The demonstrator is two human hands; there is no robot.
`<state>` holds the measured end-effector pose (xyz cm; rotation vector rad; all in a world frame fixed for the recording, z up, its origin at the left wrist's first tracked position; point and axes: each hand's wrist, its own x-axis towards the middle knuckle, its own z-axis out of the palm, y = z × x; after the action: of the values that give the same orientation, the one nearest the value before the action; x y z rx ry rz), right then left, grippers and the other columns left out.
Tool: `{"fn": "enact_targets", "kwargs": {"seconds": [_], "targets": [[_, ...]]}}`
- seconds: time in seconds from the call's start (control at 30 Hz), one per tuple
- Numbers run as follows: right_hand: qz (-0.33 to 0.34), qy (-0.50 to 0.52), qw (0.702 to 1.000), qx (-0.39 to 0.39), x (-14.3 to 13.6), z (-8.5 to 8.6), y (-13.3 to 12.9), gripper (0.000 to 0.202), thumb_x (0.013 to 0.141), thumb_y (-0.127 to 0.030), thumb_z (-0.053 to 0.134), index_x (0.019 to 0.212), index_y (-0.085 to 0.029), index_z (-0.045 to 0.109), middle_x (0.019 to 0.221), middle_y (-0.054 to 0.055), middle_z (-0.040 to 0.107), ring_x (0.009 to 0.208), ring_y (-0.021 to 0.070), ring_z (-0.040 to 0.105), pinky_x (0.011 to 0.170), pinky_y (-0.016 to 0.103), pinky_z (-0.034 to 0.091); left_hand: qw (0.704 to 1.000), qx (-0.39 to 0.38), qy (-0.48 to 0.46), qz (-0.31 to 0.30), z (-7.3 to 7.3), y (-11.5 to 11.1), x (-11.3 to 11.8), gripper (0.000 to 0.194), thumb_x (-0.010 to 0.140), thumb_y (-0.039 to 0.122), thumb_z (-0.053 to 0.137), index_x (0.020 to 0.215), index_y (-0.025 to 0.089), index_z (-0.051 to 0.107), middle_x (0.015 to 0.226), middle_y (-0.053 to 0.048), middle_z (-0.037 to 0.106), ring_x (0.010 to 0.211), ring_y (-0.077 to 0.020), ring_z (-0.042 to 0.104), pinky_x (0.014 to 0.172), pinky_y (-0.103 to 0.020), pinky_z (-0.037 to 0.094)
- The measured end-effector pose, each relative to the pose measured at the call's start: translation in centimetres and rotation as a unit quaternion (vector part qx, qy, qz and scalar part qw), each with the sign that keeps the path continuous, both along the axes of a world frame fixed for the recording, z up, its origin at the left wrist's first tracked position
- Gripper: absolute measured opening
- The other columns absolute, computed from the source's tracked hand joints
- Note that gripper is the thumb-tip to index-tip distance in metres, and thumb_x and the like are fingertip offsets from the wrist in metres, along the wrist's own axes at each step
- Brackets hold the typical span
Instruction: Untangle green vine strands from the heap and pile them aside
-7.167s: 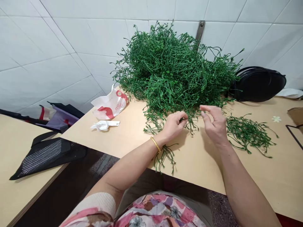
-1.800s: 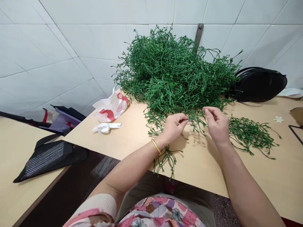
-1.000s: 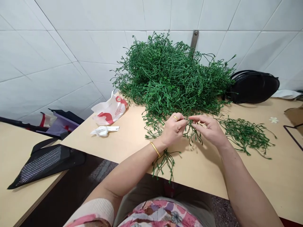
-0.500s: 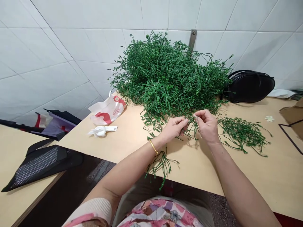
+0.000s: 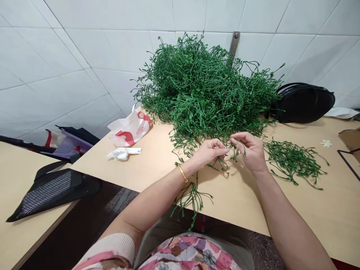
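Observation:
A big heap of green plastic stems (image 5: 208,86) with small budded tips stands against the wall. In front of it my left hand (image 5: 211,153) is closed in a pinch on a few green stems, with more hanging below its fingers. Close beside it my right hand (image 5: 250,150) pinches a green stem between thumb and fingers, its end sticking out over the thumb. The fingertips nearly meet; what exactly lies between them is partly hidden. A loose bunch of stems (image 5: 296,159) lies to the right, and a smaller bunch (image 5: 192,200) hangs over the table's front edge.
On the wooden table (image 5: 230,202) a red-and-white plastic wrapper (image 5: 131,129) and a crumpled white tissue (image 5: 122,153) lie left. A black bag (image 5: 305,103), a small white flower (image 5: 326,143) and a cardboard piece (image 5: 351,140) are right. A black mesh item (image 5: 46,191) rests on another table.
My hands have moved slightly apart at the fingertips, and a stem now shows across my right thumb. The whole view has shifted a little.

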<state>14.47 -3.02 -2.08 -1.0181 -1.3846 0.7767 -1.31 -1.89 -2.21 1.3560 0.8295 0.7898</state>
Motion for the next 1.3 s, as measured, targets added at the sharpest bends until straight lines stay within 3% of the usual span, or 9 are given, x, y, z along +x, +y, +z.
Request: {"fn": "enact_targets", "kwargs": {"seconds": [0.17, 0.27, 0.4, 0.53, 0.77, 0.87, 1.03, 1.2, 1.3], "targets": [[-0.056, -0.117, 0.991, -0.016, 0.2, -0.2, 0.2, 0.014, 0.077, -0.032, 0.061, 0.072, -0.019, 0.060, 0.063, -0.001, 0.057, 0.060, 0.0123, 0.052, 0.058, 0.026, 0.040, 0.971, 0.184, 0.136, 0.074, -0.4, 0.4, -0.3, 0.020, 0.074, 0.031, 0.059, 0.066, 0.015, 0.048, 0.057, 0.004, 0.046, 0.052, -0.0066, 0.038, 0.051, -0.021, 0.028], [-0.043, -0.155, 0.984, -0.070, 0.5, -0.5, 0.4, 0.017, 0.077, -0.034, 0.058, 0.070, -0.018, 0.058, 0.056, -0.003, 0.051, 0.052, 0.0106, 0.044, 0.051, 0.025, 0.034, 0.924, 0.303, 0.223, 0.063, -0.5, 0.1, -0.2, 0.013, 0.080, 0.023, 0.050, 0.070, 0.016, 0.054, 0.062, 0.002, 0.051, 0.061, -0.0097, 0.043, 0.058, -0.023, 0.032], [-0.025, -0.144, 0.985, -0.090, 0.7, -0.7, 0.6, 0.019, 0.077, -0.036, 0.058, 0.070, -0.018, 0.057, 0.058, -0.003, 0.053, 0.056, 0.0110, 0.046, 0.054, 0.025, 0.036, 0.878, 0.407, 0.247, 0.044, -0.4, -0.5, 0.2, 0.018, 0.083, 0.018, 0.045, 0.085, 0.017, 0.062, 0.077, -0.004, 0.061, 0.078, -0.0149, 0.049, 0.072, -0.027, 0.037], [0.008, -0.145, 0.985, -0.089, 0.7, -0.6, 0.7, 0.023, 0.079, -0.037, 0.055, 0.067, -0.018, 0.055, 0.060, -0.002, 0.053, 0.059, 0.0116, 0.048, 0.057, 0.025, 0.039, 0.892, 0.394, 0.218, 0.021, -0.7, -0.3, 0.3, 0.021, 0.082, 0.017, 0.045, 0.087, 0.018, 0.066, 0.079, -0.004, 0.064, 0.077, -0.0146, 0.052, 0.075, -0.027, 0.039], [-0.028, -0.134, 0.988, -0.075, 1.6, 0.4, 0.3, 0.020, 0.084, -0.035, 0.051, 0.086, -0.018, 0.062, 0.079, 0.003, 0.066, 0.080, 0.0165, 0.061, 0.078, 0.032, 0.045, 0.957, 0.237, 0.103, 0.133, -1.3, 1.0, -0.1, 0.013, 0.079, 0.021, 0.047, 0.074, 0.015, 0.056, 0.058, 0.003, 0.046, 0.056, -0.0085, 0.039, 0.056, -0.022, 0.032], [-0.074, -0.107, 0.991, -0.022, 2.1, 1.0, 0.0, 0.021, 0.083, -0.037, 0.053, 0.085, -0.019, 0.064, 0.083, 0.004, 0.067, 0.083, 0.0171, 0.061, 0.081, 0.033, 0.045, 0.951, 0.246, 0.098, 0.159, -1.3, 1.0, -0.3, 0.012, 0.079, 0.022, 0.046, 0.072, 0.015, 0.053, 0.058, 0.004, 0.043, 0.056, -0.0081, 0.037, 0.056, -0.021, 0.031], [-0.031, -0.191, 0.981, -0.012, 1.8, 1.3, -0.4, 0.023, 0.077, -0.040, 0.060, 0.084, -0.019, 0.067, 0.084, 0.004, 0.067, 0.082, 0.0190, 0.060, 0.078, 0.034, 0.045, 0.945, 0.252, 0.109, 0.176, -1.1, 0.7, -0.2, 0.011, 0.081, 0.020, 0.044, 0.076, 0.016, 0.052, 0.061, 0.004, 0.045, 0.058, -0.0082, 0.039, 0.057, -0.021, 0.032], [0.008, -0.276, 0.960, -0.046, 1.4, 0.7, -0.5, 0.018, 0.075, -0.029, 0.059, 0.088, -0.018, 0.066, 0.080, 0.004, 0.065, 0.077, 0.0185, 0.059, 0.072, 0.033, 0.044, 0.936, 0.277, 0.113, 0.185, -1.0, 0.7, -0.2, 0.012, 0.082, 0.020, 0.043, 0.075, 0.016, 0.052, 0.066, 0.002, 0.049, 0.063, -0.0089, 0.043, 0.061, -0.021, 0.036], [-0.015, -0.310, 0.951, 0.003, 1.3, 0.5, -0.5, 0.013, 0.078, -0.022, 0.053, 0.083, -0.019, 0.064, 0.074, 0.003, 0.060, 0.073, 0.0174, 0.055, 0.068, 0.031, 0.042, 0.920, 0.327, 0.124, 0.176, -1.0, 0.6, -0.1, 0.017, 0.084, 0.021, 0.043, 0.089, 0.015, 0.058, 0.080, -0.003, 0.058, 0.072, -0.0104, 0.049, 0.069, -0.023, 0.040]]}}
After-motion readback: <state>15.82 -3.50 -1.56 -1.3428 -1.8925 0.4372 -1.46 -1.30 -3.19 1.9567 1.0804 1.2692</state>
